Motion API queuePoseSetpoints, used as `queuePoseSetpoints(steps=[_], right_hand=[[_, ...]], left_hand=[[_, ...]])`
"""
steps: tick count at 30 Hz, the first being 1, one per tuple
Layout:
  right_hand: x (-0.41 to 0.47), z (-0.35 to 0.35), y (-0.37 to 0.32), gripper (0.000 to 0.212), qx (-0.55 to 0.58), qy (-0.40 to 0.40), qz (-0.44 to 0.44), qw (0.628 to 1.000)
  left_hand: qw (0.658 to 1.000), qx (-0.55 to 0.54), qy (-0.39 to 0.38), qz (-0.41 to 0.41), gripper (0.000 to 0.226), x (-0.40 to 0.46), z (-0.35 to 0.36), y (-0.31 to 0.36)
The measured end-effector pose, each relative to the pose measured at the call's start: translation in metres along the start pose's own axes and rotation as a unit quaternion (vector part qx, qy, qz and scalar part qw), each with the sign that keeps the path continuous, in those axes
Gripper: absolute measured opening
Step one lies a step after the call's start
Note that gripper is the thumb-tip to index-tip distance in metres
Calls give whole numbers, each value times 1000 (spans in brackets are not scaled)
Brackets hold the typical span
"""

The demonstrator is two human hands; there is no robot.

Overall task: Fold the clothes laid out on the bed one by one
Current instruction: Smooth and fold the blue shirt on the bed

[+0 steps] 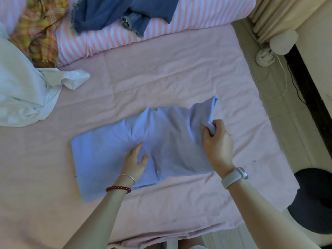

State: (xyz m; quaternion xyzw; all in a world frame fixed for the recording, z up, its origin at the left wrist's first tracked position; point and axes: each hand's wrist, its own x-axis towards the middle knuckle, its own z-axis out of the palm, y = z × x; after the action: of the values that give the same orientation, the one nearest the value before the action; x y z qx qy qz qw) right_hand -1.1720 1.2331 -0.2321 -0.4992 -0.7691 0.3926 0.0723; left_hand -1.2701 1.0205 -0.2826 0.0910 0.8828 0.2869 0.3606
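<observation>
Light blue garment (115,155), partly folded, spread flat on the pink bed sheet (161,83) in the near middle of the bed; long axis running left to right, the squared-off end to the left, the bunched, rumpled end rising to the right. No readable writing, brand or label anywhere on it.

Left hand (135,162) laid palm-down on the cloth's middle, fingers straight and slightly spread, pressing it to the sheet; thin bangle and red bead bracelet (118,189) at the wrist. Right hand (218,141) at the garment's right end, fingers and thumb curled round a gathered fold of the blue fabric, gripping it just above the sheet; pale watch (235,177) on that wrist.

Further back: a white garment (23,94) heaped at the left, a plaid orange-yellow cloth (41,29) and denim pieces (111,13) lying on a pink-and-white striped bedding roll (107,40).
</observation>
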Motion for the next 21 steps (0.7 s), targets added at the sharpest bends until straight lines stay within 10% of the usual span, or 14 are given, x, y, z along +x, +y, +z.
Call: queuePoseSetpoints(steps=[13, 16, 21], right_hand=[[-140, 148, -152, 14, -6, -322, -107, 941], [-161, 176, -149, 33, 38, -404, -81, 911], [-158, 170, -105, 29, -51, -207, -176, 961]], left_hand=[[811, -527, 124, -224, 24, -63, -150, -101], [813, -520, 94, -247, 21, -64, -152, -131], [888, -392, 80, -227, 21, -41, -140, -143]])
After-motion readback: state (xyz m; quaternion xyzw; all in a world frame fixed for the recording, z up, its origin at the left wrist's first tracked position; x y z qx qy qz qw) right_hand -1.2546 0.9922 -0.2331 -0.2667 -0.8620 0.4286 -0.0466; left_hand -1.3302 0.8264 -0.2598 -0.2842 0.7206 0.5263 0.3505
